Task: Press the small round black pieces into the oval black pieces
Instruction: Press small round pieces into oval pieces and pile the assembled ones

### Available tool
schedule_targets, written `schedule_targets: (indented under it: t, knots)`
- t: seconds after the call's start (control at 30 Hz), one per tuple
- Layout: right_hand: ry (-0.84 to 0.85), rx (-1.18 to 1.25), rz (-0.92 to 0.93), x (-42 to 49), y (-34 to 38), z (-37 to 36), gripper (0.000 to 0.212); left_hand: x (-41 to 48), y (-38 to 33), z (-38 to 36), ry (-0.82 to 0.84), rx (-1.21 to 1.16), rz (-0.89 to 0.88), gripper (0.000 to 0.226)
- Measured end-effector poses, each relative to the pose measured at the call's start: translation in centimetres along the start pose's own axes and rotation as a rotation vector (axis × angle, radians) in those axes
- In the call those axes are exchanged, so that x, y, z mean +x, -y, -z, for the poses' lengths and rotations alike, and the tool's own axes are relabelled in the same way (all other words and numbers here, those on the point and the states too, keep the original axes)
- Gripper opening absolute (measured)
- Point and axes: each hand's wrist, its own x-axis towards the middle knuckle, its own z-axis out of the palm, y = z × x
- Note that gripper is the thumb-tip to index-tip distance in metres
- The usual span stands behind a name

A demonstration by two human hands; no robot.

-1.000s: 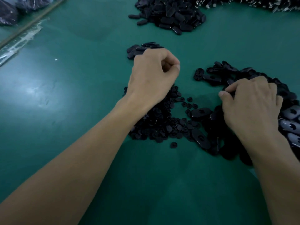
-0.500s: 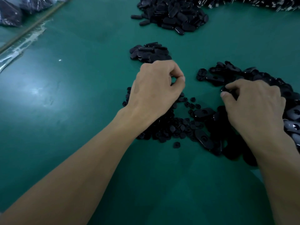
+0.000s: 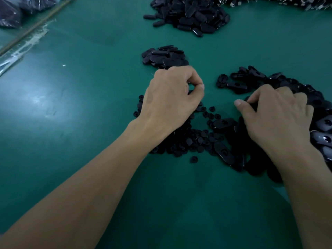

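The left hand (image 3: pixel 172 99) hung over the round pieces (image 3: pixel 188 141), thumb and forefinger pressed together, contents hidden. To its right, the right hand (image 3: pixel 276 121) gripped an oval piece (image 3: pixel 250 105).

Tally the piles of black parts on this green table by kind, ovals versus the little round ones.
Oval-piece piles: 3 (far pile, middle pile, right pile)
Small round-piece piles: 1 (near pile)
Total: 4 piles

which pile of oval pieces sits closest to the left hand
The small pile just beyond the left hand; the big heap lies farther back.
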Motion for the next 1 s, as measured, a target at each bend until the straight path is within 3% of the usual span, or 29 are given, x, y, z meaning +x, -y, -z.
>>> schedule_targets:
  t: [0.3, 0.57, 0.77, 0.87, 1.0]
  knots:
    - [-0.088, 0.187, 0.03, 0.1, 0.1, 0.5, 0.017, 0.1, 0.3, -0.2, -0.014, -0.014, -0.008, 0.02]
    - [-0.208, 0.292, 0.016, 0.2, 0.0, 0.2, 0.027, 0.1, 0.5, -0.2, -0.024, -0.022, 0.003, 0.017]
    - [-0.381, 0.615, 0.305, 0.3, 0.8, 0.2, 0.022, 0.0, -0.4, 0.0, -0.093, -0.109, -0.041, 0.015]
    - [-0.508, 0.665, 0.449, 0.1, 1.1, 0.0, 0.018, -0.1, -0.9, -0.1, -0.018, -0.223, -0.04, 0.019]
    - [-0.536, 0.728, 0.528, 0.0, 1.3, -0.2, 0.014, -0.4, -0.9, -0.3, 0.093, -0.306, -0.059, 0.013]
